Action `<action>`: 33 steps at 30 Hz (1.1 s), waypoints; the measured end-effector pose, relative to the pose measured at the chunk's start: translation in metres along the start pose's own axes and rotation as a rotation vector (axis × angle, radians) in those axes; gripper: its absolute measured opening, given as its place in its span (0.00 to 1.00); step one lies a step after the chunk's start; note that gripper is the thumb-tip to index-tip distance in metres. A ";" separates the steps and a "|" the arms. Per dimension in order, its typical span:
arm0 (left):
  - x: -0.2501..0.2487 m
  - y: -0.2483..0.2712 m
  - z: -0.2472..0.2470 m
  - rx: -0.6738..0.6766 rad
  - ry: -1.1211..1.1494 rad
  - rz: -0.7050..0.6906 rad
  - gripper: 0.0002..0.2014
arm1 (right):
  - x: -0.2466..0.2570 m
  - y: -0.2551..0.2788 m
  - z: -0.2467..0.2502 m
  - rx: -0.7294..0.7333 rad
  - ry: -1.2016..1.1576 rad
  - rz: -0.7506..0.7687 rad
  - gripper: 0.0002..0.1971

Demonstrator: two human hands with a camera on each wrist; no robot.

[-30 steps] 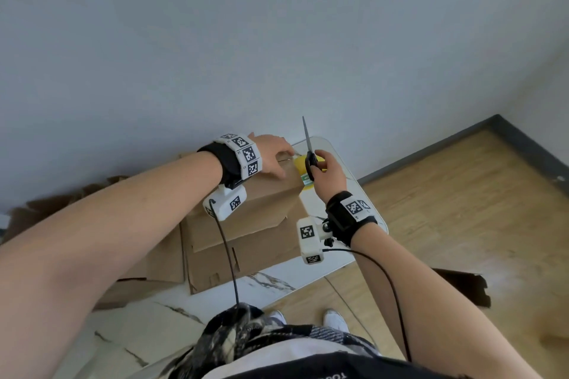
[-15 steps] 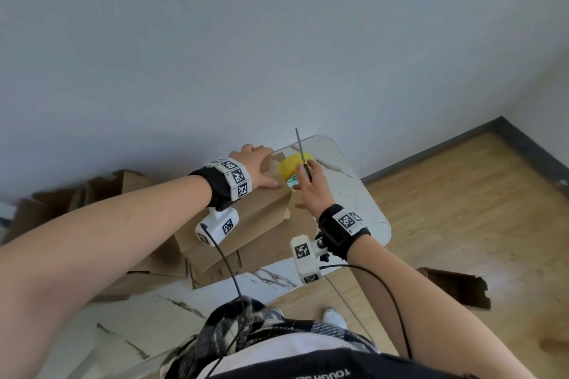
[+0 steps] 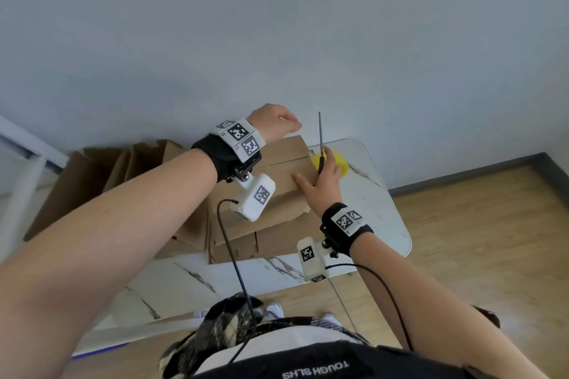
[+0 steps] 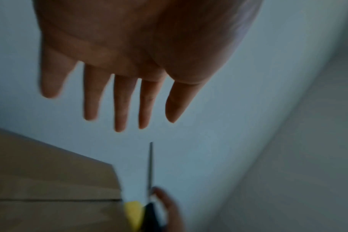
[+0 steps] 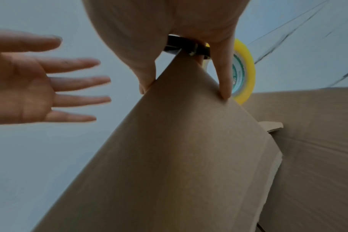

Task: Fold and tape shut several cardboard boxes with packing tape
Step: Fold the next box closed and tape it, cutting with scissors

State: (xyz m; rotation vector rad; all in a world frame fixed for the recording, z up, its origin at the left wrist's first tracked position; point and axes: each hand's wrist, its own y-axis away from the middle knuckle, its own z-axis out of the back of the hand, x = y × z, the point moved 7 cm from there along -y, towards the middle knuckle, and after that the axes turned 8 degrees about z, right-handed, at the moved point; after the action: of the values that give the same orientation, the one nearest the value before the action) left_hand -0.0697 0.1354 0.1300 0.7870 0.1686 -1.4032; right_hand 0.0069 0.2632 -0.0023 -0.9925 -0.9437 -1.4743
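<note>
Pale blue-grey wall behind, wood floor to the right, white marble-look bench below. On the bench, a brown cardboard box atop flattened cardboard. Right hand on the box's far right corner, thumb and finger pressed to the cardboard, grip closed round black-handled scissors pointing up. Yellow tape roll just beyond that corner. Left hand raised above the box's far edge, fingers spread straight, grip open, holding nothing.

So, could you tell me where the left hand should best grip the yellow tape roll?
Probably the exposed rim of the tape roll, from the far right: the cardboard box and the right hand holding scissors cover its near-left side.
</note>
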 end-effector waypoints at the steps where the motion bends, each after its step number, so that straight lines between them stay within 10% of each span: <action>1: 0.005 0.001 0.000 0.001 -0.075 0.048 0.17 | 0.001 0.000 0.000 -0.002 -0.002 0.010 0.46; 7: 0.053 0.013 -0.028 0.148 -0.330 0.339 0.42 | 0.004 0.002 0.004 -0.047 -0.073 0.028 0.46; 14: 0.053 0.022 -0.040 0.267 -0.378 0.277 0.29 | 0.008 -0.005 0.000 -0.089 -0.165 -0.023 0.48; 20: 0.104 0.024 -0.039 0.137 -0.374 0.421 0.60 | 0.018 -0.007 -0.012 0.063 -0.104 0.066 0.52; 33: 0.094 -0.044 -0.024 0.305 -0.126 0.300 0.26 | 0.050 -0.011 -0.047 0.400 0.161 0.184 0.49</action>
State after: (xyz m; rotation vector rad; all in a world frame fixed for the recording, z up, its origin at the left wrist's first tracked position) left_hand -0.0829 0.0742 0.0443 0.9282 -0.2581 -1.2000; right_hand -0.0123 0.2035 0.0284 -0.6390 -0.9553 -1.1351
